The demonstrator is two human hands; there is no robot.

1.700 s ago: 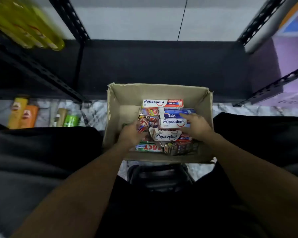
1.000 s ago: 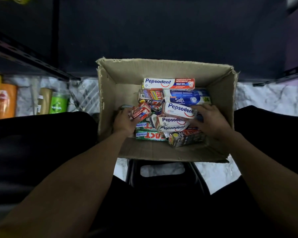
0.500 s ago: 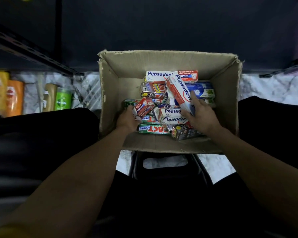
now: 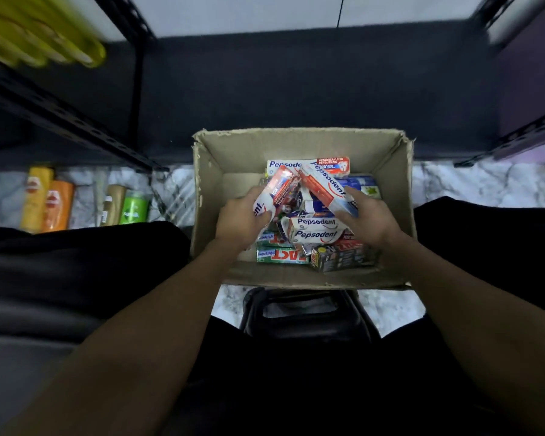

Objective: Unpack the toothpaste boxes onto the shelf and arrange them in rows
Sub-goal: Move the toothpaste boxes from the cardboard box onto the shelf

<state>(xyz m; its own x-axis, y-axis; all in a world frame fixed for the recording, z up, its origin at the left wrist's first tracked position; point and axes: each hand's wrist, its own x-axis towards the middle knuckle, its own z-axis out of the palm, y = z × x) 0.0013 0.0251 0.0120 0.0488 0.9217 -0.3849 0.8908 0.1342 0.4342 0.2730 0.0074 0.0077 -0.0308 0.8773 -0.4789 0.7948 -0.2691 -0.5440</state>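
Cardboard carton (image 4: pixel 302 146) walls are framing both hands, the left hand (image 4: pixel 243 220) curling shut around a red-and-white box (image 4: pixel 279 191) tilted up off the pile (image 4: pixel 315 243), while the right hand (image 4: pixel 370 220) is clamping a longer Pepsodent box (image 4: pixel 323 185) slanted beside it, the dark shelf (image 4: pixel 296 86) lying bare just beyond.

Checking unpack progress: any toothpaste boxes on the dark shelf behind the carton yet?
No. The dark shelf shows no boxes; each hand, left and right, holds a Pepsodent box over the carton.
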